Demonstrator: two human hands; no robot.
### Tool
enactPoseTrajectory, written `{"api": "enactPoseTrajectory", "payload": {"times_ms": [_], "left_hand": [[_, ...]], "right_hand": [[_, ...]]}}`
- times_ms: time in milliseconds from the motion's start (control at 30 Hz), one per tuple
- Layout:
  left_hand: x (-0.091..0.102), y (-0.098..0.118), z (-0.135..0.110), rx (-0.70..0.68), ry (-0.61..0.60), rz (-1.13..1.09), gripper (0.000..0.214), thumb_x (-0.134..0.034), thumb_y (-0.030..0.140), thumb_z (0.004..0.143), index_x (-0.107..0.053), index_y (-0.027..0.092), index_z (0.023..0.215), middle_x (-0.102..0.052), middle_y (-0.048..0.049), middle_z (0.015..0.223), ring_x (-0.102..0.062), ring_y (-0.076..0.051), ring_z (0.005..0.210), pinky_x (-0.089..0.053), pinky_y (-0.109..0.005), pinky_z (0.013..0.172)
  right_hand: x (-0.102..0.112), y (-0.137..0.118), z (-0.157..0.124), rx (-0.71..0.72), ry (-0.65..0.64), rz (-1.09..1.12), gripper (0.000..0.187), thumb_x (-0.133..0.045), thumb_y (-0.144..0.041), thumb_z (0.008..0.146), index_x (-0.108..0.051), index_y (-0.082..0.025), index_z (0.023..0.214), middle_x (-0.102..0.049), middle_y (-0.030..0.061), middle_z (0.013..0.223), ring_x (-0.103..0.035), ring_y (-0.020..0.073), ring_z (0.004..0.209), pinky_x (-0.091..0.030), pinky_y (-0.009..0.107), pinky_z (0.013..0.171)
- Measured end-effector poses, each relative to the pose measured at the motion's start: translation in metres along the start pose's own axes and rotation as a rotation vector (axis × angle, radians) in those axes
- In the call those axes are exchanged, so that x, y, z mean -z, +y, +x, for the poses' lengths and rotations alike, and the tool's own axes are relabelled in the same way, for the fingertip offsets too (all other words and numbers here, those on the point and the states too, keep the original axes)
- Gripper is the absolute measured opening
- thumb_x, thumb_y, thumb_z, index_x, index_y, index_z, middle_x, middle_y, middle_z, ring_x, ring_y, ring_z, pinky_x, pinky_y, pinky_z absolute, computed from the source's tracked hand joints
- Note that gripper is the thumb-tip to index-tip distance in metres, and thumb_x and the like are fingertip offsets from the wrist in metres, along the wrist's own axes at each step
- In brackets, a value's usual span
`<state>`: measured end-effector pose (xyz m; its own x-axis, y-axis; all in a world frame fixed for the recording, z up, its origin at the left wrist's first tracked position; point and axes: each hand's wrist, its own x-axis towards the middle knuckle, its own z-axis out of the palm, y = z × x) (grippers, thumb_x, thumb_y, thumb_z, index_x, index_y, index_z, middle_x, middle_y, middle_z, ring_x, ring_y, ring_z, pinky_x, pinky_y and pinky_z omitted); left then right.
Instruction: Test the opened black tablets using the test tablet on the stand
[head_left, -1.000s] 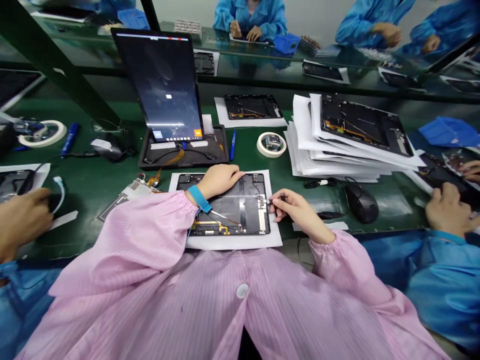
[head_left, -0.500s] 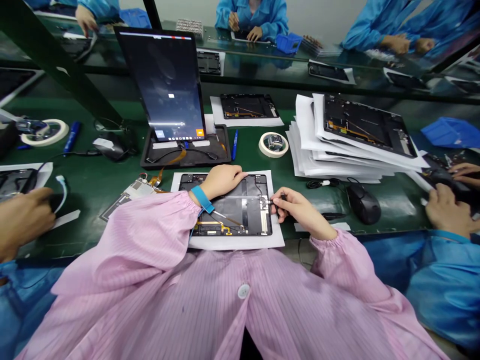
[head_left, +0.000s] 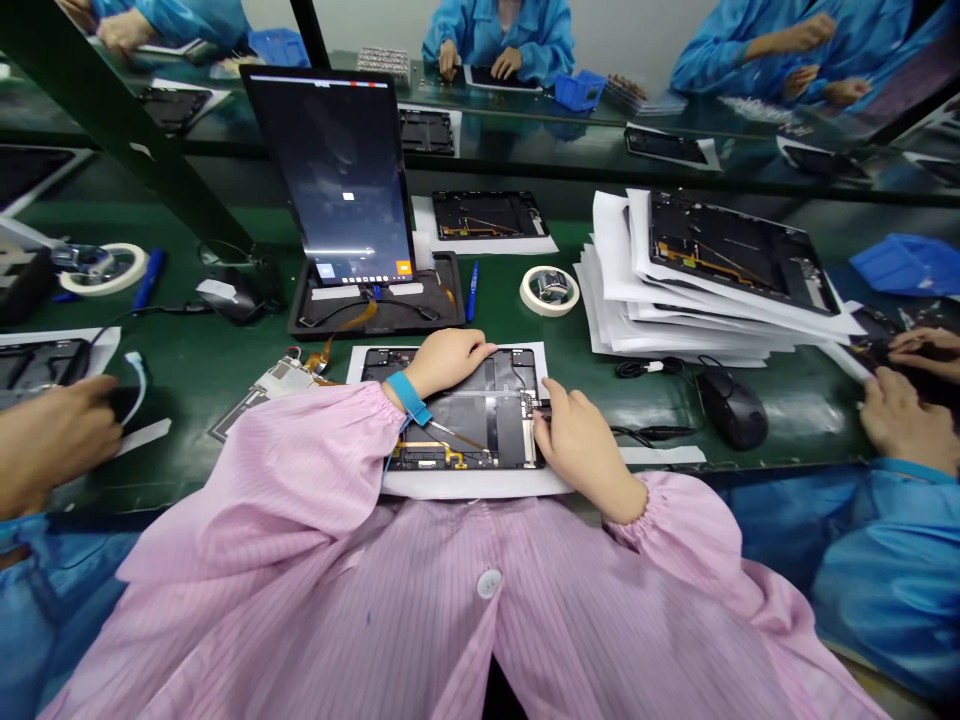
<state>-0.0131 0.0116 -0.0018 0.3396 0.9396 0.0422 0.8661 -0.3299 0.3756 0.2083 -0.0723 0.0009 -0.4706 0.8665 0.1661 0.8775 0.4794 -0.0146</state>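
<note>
Foremost, one open black tablet housing (head_left: 465, 408) lies flat on a white paper sheet (head_left: 480, 484) on a green counter (head_left: 176, 375), straight in front of the wearer. Its long axis runs left to right, and its inner face points up, showing grey panels and a gold flexible cable (head_left: 442, 455).

Left grip (head_left: 450, 360): open, fingers together and lying flat across the housing's upper edge, with a blue wrist strap (head_left: 409, 397) at the pink striped smock cuff. Right grip (head_left: 577, 440): fingers curled down onto the housing's right edge beside a small dark connector area; whether they pinch anything cannot be told.

Nearby: a small circuit board with a ribbon cable (head_left: 281, 378) just left of the sheet. Beyond the housing are a black tray (head_left: 375, 315) carrying an upright tablet (head_left: 330, 180), a blue pen (head_left: 471, 290) and a white roll of masking tape (head_left: 549, 290). To the right are a tall stack of paper sheets and housings (head_left: 712, 270) and a black computer mouse (head_left: 731, 408).

Co-workers in blue smocks sit at both sides, one hand (head_left: 52, 435) at the left and one hand (head_left: 904, 420) at the right, each apart from the wearer's hands.
</note>
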Motion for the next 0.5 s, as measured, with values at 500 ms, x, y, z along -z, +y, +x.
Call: {"api": "enactPoseTrajectory", "payload": {"times_ms": [500], "left_hand": [[0.0, -0.002, 0.0, -0.02, -0.042, 0.028, 0.045, -0.032, 0.048, 0.096, -0.065, 0.02, 0.084, -0.071, -0.0063, 0.082, -0.064, -0.022, 0.077, -0.038, -0.028, 0.062]], "right_hand": [[0.014, 0.139, -0.062, -0.582, 0.905, 0.015, 0.039, -0.03, -0.033, 0.093, -0.063, -0.014, 0.101, -0.063, 0.0154, 0.098, -0.056, 0.0307, 0.101, -0.04, 0.051, 0.095]]}}
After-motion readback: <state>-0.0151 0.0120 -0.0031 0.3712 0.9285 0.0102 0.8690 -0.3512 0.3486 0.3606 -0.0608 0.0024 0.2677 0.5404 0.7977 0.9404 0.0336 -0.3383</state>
